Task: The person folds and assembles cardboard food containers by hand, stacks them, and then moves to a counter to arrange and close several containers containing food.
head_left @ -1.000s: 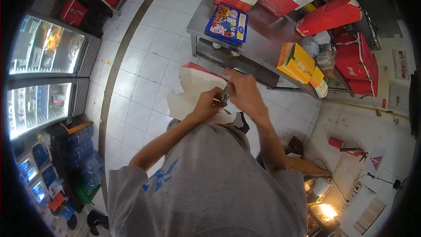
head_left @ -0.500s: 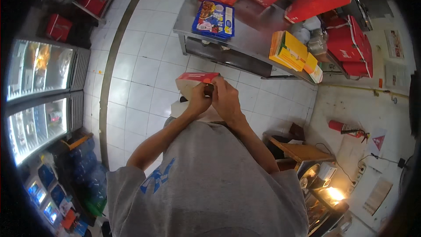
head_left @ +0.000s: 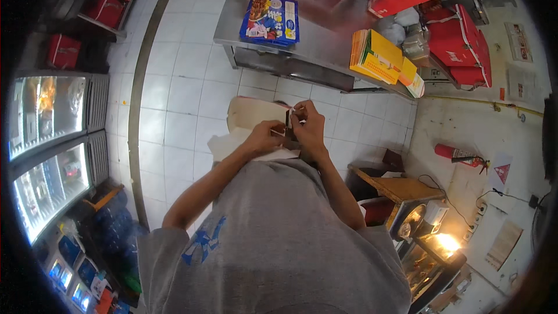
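Observation:
Both my hands are raised close to my chest on a flat cardboard box blank [head_left: 251, 115], tan on its inner side with a red printed edge. My left hand [head_left: 265, 137] grips the blank's lower right part. My right hand [head_left: 310, 129] pinches a small flap at the blank's right edge, fingertips touching those of the left hand. More pale cardboard [head_left: 224, 144] hangs below the left hand. My grey shirt hides the blank's lower part.
A steel table [head_left: 325, 52] stands ahead with a blue printed tray [head_left: 271, 20], a yellow-orange stack of flat boxes [head_left: 379, 58] and red boxes [head_left: 459, 49]. Glass-door coolers [head_left: 49, 139] line the left. A wooden stand [head_left: 401, 189] and red fire extinguisher [head_left: 456, 154] are at right.
The view has tilted, and the table sits higher in the picture. My hands have drawn nearer to my chest and shifted right along the blank to its flap.

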A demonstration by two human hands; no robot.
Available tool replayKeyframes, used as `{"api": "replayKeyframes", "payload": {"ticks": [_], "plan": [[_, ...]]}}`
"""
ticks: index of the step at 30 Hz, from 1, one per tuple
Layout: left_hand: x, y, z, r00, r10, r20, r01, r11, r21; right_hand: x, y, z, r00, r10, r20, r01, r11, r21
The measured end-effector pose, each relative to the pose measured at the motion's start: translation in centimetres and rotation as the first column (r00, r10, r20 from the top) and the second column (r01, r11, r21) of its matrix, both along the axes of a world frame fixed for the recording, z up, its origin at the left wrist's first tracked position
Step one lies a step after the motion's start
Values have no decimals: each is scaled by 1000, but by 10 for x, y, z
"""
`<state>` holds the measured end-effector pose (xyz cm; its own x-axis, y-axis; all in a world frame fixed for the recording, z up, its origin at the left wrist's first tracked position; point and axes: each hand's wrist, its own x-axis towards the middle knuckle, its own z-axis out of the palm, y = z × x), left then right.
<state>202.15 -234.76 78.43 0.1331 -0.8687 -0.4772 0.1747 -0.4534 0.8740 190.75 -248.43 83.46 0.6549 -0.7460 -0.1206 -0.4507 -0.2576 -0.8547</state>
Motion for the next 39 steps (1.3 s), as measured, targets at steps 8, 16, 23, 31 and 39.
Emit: {"api": "replayKeyframes", "payload": {"ticks": [8, 16, 23, 31, 39], "plan": [[9, -81, 18, 996, 21, 89, -32, 993, 117, 21, -79, -12, 999, 45, -12, -44, 999, 26], [-5, -159, 0, 928, 30, 370, -24, 1000, -19, 17, -161, -29, 984, 168, -59, -164, 985, 58], [1, -195, 7, 991, 40, 130, -54, 993, 105, 11, -206, -24, 934, 334, -126, -319, 940, 120], [22, -216, 21, 997, -68, 32, 65, 992, 108, 11, -240, -53, 902, 431, -26, -428, 901, 75], [77, -216, 61, 905, 79, 418, -97, 995, 22, 15, -235, -35, 960, 281, -16, -247, 870, 427]]}}
